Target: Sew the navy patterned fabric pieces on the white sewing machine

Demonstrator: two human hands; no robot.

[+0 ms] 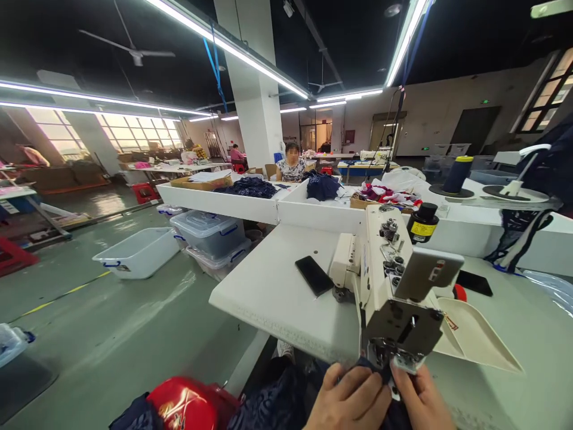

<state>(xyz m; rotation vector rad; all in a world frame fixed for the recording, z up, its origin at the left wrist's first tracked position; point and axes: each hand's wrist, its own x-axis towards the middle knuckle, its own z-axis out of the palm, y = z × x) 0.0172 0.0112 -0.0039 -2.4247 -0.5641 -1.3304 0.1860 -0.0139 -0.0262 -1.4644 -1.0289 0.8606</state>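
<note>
My left hand (351,397) is closed with curled fingers on dark navy fabric (397,416) at the front of a cream sewing machine (373,263). Just right of it, my right hand (421,397) pinches the same fabric, its thumb and fingers close beneath the machine's presser area. Part of the cloth lies hidden under my fingers. More navy patterned fabric (275,403) hangs down over my lap, beside a shiny red item with gold print (192,403).
A black phone (313,276) lies on the table left of the machine; another dark phone-like slab (474,283) lies right. A cream tray (481,340) sits beside the machine. Clear plastic bins (136,254) stand on the floor. A person (292,164) sits beyond the white partition (224,203).
</note>
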